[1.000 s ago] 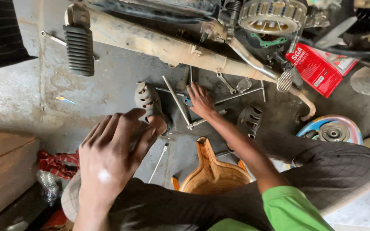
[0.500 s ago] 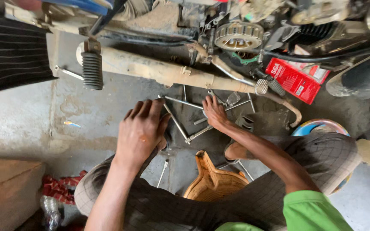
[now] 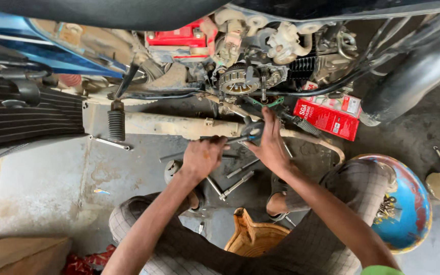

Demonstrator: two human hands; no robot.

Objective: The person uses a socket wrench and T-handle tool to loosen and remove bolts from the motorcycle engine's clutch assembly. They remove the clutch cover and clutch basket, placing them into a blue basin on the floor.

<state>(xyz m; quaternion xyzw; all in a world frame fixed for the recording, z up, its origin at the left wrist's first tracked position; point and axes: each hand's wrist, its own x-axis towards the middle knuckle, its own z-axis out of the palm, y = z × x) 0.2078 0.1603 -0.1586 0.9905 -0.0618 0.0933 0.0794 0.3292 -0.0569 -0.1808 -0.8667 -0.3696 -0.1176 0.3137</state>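
My left hand [image 3: 202, 157] grips a socket wrench [image 3: 235, 138] at frame centre; my right hand [image 3: 271, 145] steadies its head [image 3: 253, 127] below the clutch [image 3: 238, 81]. If the socket sits crooked, it may slip off.

Soft, even daylight fills the frame, brightest on the pale concrete floor [image 3: 42, 188] at the lower left. The upper part lies in shade under the motorcycle, where the engine [image 3: 240, 81] is dim but readable. Shadows are faint and diffuse, with no hard glare. Focus is fairly sharp in the centre; the lower edge, near the forearms, is softer, and straight lines bow slightly toward the frame edges.
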